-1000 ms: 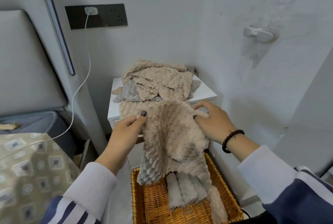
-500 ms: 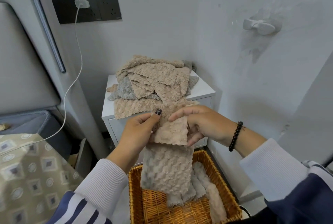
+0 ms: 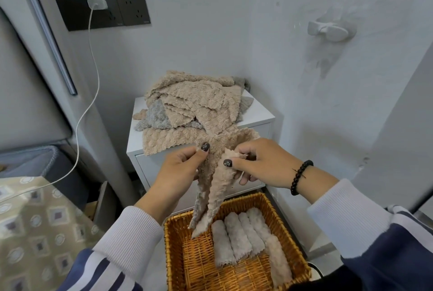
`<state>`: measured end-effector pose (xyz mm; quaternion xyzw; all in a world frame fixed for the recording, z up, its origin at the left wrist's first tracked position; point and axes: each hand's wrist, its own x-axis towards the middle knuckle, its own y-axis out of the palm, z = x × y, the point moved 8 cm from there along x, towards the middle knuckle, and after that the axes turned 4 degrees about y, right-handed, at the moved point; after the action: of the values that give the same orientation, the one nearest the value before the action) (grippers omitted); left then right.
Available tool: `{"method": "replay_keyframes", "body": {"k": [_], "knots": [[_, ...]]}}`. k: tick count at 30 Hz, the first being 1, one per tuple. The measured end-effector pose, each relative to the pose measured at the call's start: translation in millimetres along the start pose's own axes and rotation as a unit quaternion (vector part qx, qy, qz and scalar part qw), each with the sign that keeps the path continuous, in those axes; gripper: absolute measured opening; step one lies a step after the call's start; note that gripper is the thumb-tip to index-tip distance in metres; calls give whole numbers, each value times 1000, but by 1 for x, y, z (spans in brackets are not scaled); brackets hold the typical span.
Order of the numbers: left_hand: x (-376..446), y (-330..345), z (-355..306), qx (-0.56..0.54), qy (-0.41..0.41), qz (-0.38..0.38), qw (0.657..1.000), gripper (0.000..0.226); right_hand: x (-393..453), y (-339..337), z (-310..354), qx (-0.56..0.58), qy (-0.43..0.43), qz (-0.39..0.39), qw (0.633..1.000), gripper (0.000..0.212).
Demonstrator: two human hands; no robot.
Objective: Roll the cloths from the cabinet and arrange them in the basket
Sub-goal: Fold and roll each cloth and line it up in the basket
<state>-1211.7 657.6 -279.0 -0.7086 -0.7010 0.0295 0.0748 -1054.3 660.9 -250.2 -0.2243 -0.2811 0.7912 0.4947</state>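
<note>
A beige fluffy cloth (image 3: 212, 194) hangs folded lengthwise above the wicker basket (image 3: 178, 243). My left hand (image 3: 180, 168) pinches its top edge between thumb and fingers. My right hand (image 3: 260, 164) pinches the other top edge, close beside the left. The cloth's lower end dangles into the basket. Several rolled cloths (image 3: 243, 234) lie side by side in the basket's right half. A heap of beige and grey cloths (image 3: 194, 108) lies on the white cabinet (image 3: 257, 115) behind my hands.
The cabinet stands in a wall corner. A bed with a patterned cover (image 3: 35, 220) is at the left. A white charger cable (image 3: 93, 68) hangs from a black wall socket (image 3: 131, 9). A white hook (image 3: 328, 30) sticks out of the right wall.
My hands have come together, folding the spread cloth into a narrow strip. The rolled cloths in the basket, hidden before by the hanging cloth, are now in sight.
</note>
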Motion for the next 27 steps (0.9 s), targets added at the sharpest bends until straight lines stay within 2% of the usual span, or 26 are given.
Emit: {"method": "replay_keyframes", "body": {"k": [2,5,7,9,12,16,22,27], "knots": [[-3,7,-1,1,-6,20,1000,33,-1,2,2,20,-9,-1,1000,28],[-7,17,-7,-16,-7,41,999,33,-5,4,9,38,-36,12,999,19],[-9,21,-9,-27,-12,47,998,35,-7,2,13,45,-54,7,998,28],[-9,23,-10,-37,-14,52,998,33,-6,-3,16,17,-74,-21,997,31],[-9,26,-8,-44,-16,65,997,33,-3,-11,16,-54,-92,-87,990,21],[-9,24,-6,-63,-17,70,995,32,-7,-23,22,-74,-153,-210,963,14],[-10,24,-7,-105,-17,70,992,32,-9,-25,23,-36,-154,-221,962,3],[-11,29,-12,-137,-12,87,987,31,-14,-31,25,19,-129,-247,960,31]]}}
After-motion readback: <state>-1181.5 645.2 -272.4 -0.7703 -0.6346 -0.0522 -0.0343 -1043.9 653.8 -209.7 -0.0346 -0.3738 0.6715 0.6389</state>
